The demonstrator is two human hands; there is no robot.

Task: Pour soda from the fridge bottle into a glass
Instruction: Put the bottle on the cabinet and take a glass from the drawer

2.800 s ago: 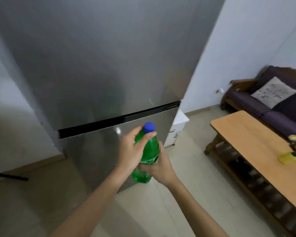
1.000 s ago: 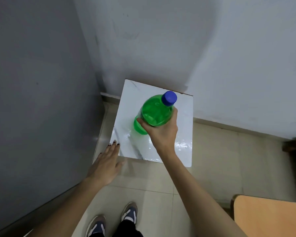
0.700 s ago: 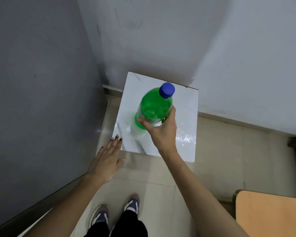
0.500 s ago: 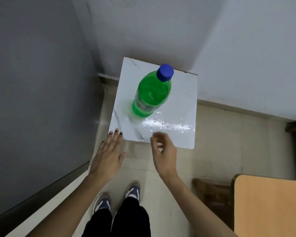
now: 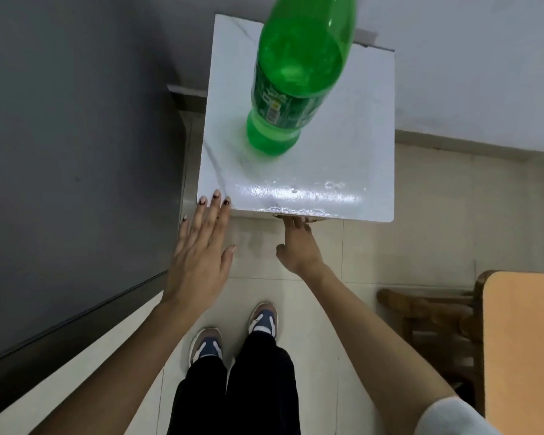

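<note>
A green soda bottle (image 5: 296, 76) stands upright on the glossy white top of a small cabinet (image 5: 352, 158); its cap is cut off by the upper frame edge. My left hand (image 5: 201, 255) is flat and spread, fingertips at the top's near left corner. My right hand (image 5: 297, 243) is lower, its fingers hidden under the front edge of the white top, so I cannot tell what they touch. Neither hand touches the bottle. No glass is in view.
The grey fridge side (image 5: 69, 152) fills the left. A pale wall (image 5: 471, 73) stands behind the cabinet. A wooden table corner (image 5: 522, 350) juts in at the lower right. My shoes (image 5: 233, 328) stand on the tiled floor below the cabinet.
My right hand set the bottle on the white top, let go, and dropped below its front edge. The view has come closer and tilted further down.
</note>
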